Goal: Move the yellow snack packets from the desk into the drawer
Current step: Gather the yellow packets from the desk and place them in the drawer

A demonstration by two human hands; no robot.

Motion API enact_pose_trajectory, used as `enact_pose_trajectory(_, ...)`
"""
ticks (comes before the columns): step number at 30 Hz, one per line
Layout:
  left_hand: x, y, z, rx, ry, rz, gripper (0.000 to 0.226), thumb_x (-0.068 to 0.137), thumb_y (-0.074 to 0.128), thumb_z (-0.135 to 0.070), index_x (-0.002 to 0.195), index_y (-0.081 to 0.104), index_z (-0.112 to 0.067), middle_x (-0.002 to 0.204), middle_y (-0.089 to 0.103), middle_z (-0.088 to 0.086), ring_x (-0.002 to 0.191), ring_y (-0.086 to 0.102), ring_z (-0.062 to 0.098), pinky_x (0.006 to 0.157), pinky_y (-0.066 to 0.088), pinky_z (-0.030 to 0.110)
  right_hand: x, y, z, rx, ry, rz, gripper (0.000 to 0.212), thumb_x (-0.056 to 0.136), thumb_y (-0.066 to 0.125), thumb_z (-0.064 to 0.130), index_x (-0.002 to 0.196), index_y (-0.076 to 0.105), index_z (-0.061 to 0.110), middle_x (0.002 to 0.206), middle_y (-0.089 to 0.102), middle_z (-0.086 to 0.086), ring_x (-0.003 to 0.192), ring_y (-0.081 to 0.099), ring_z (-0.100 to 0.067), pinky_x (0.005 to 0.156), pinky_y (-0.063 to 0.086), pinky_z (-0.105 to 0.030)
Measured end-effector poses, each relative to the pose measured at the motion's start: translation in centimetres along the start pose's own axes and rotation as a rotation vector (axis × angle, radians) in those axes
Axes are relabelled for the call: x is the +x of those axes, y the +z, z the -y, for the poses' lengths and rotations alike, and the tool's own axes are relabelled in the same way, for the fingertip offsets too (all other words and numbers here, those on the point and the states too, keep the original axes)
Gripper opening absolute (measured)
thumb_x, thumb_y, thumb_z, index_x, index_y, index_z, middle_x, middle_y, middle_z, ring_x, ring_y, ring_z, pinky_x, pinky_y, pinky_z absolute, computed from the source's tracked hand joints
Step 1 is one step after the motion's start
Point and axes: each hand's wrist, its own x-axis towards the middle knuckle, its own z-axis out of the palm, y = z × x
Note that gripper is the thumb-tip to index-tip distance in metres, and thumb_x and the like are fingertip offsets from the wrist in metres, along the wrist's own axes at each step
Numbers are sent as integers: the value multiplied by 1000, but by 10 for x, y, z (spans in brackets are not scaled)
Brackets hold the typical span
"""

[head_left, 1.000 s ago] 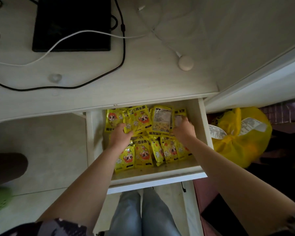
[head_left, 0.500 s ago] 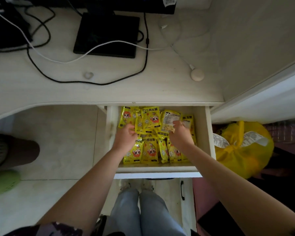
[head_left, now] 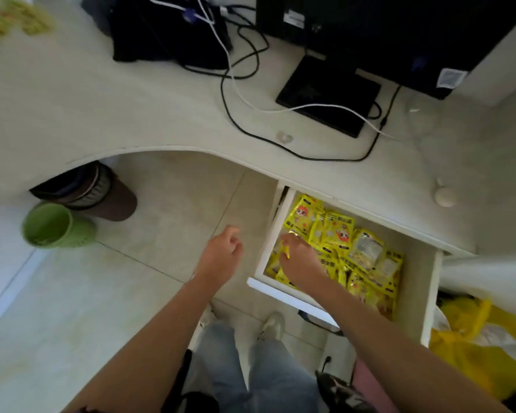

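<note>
The open white drawer (head_left: 429, 296) under the desk holds several yellow snack packets (head_left: 337, 234) lying in overlapping rows. My right hand (head_left: 300, 260) is inside the drawer at its left side, fingers curled on the edge of a yellow packet (head_left: 286, 254). My left hand (head_left: 221, 254) hangs outside the drawer over the floor, to the left of the drawer wall, fingers loosely apart and holding nothing. At the desk's far left corner lies a blurred yellowish heap (head_left: 15, 17) that looks like more packets.
On the desk (head_left: 102, 108) stand a black monitor (head_left: 385, 34) on a flat base (head_left: 328, 96), with black and white cables (head_left: 236, 84) and a small round white object (head_left: 445, 197). A green bin (head_left: 52, 226) and a brown bin (head_left: 102, 192) stand below. A yellow bag (head_left: 477, 347) sits at right.
My left hand has come out of the drawer and moved left over the floor. My right hand shifted to the drawer's left side. The view swung left and up, showing more desk.
</note>
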Motion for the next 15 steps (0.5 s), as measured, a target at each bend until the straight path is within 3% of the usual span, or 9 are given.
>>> enact_pose_trajectory(6, -13, -65, 75, 138, -35, -32, 29, 95, 49, -27, 124, 50, -25, 103, 63, -2, 95, 59, 15, 82, 51, 32, 21, 47, 84, -115, -131, 131, 39, 91, 45, 13, 130, 47, 12, 122, 58, -12, 116, 53, -30, 97, 46, -36)
enact_pose_trajectory(15, 8, -174, 167, 190, -163, -188, 26, 94, 47, -31, 119, 53, -26, 102, 62, -2, 91, 60, 16, 79, 52, 32, 74, 99, 206, -231, -228, 145, 38, 93, 42, 14, 130, 47, 12, 125, 54, -11, 116, 49, -26, 98, 43, -34)
